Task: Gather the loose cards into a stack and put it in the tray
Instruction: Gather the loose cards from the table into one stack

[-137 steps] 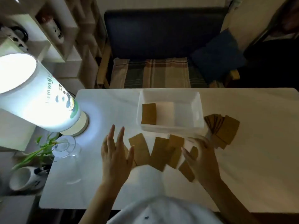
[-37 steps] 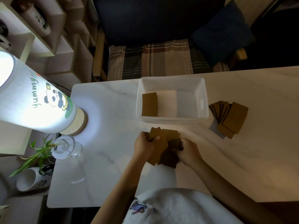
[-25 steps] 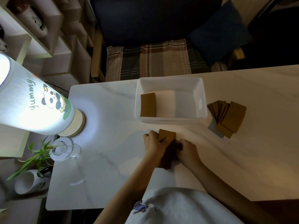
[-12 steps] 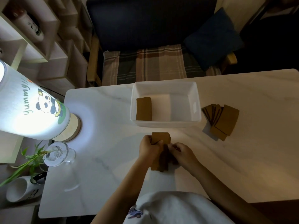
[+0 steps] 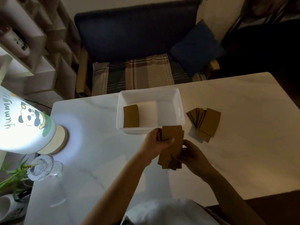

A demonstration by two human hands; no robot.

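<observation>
Your left hand (image 5: 156, 143) and right hand (image 5: 193, 154) pinch the brown card stack (image 5: 171, 146) from both sides, squaring it just near of the white tray (image 5: 150, 95), ready to lift in.

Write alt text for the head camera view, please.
Both hands, left hand and right hand, hold a brown card stack above a white table, just before a white tray with one stack inside. More cards lie fanned right of it.

One white tray (image 5: 150, 131), one lit panda lamp (image 5: 21, 122), one glass vase (image 5: 42, 169), two hands. Three bunches of brown cards: one stack in the tray (image 5: 131, 116), one held bundle (image 5: 172, 148), one fanned pile (image 5: 204, 122) at three o'clock.
</observation>
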